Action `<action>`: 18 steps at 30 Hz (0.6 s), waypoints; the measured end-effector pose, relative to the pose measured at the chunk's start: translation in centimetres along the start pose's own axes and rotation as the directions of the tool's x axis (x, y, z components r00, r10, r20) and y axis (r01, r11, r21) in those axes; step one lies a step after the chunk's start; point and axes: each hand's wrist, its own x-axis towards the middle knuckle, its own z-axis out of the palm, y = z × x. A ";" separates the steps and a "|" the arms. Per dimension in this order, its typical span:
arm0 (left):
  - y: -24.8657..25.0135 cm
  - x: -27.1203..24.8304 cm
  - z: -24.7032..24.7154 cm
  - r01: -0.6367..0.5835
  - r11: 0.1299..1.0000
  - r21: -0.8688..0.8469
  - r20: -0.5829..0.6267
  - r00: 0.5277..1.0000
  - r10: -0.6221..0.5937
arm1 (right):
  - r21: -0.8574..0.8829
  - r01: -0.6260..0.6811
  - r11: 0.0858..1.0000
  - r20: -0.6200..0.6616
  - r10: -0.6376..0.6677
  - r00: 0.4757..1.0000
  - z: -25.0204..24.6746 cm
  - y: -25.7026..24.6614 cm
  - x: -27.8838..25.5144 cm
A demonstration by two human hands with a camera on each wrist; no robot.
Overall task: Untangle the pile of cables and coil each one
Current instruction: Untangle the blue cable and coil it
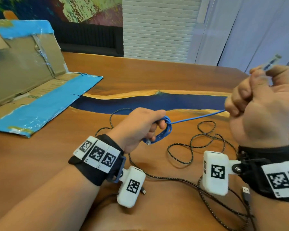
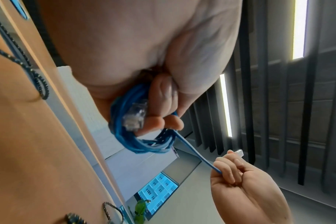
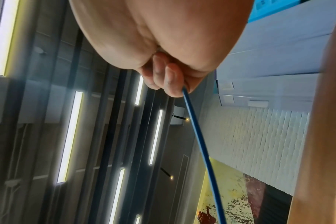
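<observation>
The left hand (image 1: 140, 125) grips the coiled blue cable (image 1: 163, 132) above the desk (image 1: 157, 77) while the right hand (image 1: 260, 110) pinches its taut tail near the plug, so the last wrap likely comes next, with the black braided cable (image 1: 190, 147) lying loose below.

Flattened blue-taped cardboard box (image 1: 30, 77) on wooden table (image 1: 157, 74)

No legible text, brand or number observed; lettering on the flattened cardboard box (image 1: 32, 77) is too blurred to read.
</observation>
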 end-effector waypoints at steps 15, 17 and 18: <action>-0.7 -0.1 -1.6 -0.070 0.986 0.148 0.007 0.998 0.070 | -0.127 -0.147 0.981 -0.161 0.126 0.979 -1.6 1.1 1.3; -0.5 -0.1 -1.8 -0.075 0.997 0.011 -0.003 0.997 0.075 | -0.097 -0.203 0.974 -0.199 0.181 0.963 -2.2 1.4 1.6; -0.3 0.0 -1.9 -0.072 0.996 -0.043 -0.012 0.997 0.072 | -0.087 -0.241 0.967 -0.216 0.218 0.952 -2.5 1.6 1.8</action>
